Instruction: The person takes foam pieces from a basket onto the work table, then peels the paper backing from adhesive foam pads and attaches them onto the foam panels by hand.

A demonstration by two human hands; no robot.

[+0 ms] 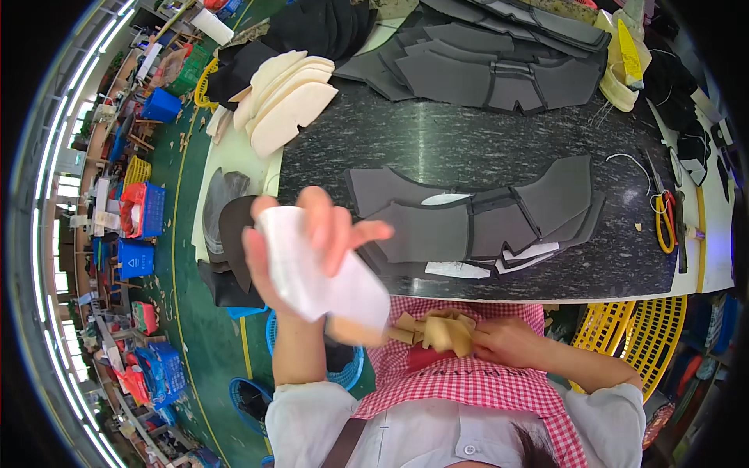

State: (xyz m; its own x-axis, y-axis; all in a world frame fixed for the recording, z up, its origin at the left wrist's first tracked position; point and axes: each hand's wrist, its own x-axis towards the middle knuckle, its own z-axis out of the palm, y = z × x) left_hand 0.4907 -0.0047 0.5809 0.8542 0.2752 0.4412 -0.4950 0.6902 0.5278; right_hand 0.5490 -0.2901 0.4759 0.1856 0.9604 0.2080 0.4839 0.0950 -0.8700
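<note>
My left hand (324, 226) is raised over the table's front left edge, its fingers closed on a white flat piece (328, 273) that is blurred by motion. A tan edge shows beneath that piece's lower end. At my lap my right hand (503, 342) grips a bundle of crumpled tan strips (446, 331) against a red checked apron (468, 374). Just beyond both hands lie dark grey shaped panels (429, 232), stacked and overlapping, with white strips (458, 270) showing along their near edges.
Cream shaped pieces (289, 105) are fanned at the back left. More grey panels (460, 70) are piled along the far side. Orange-handled scissors (665, 222) rest at the right. Yellow baskets (644, 335) stand below the table's right end, blue baskets (250, 402) on the left floor.
</note>
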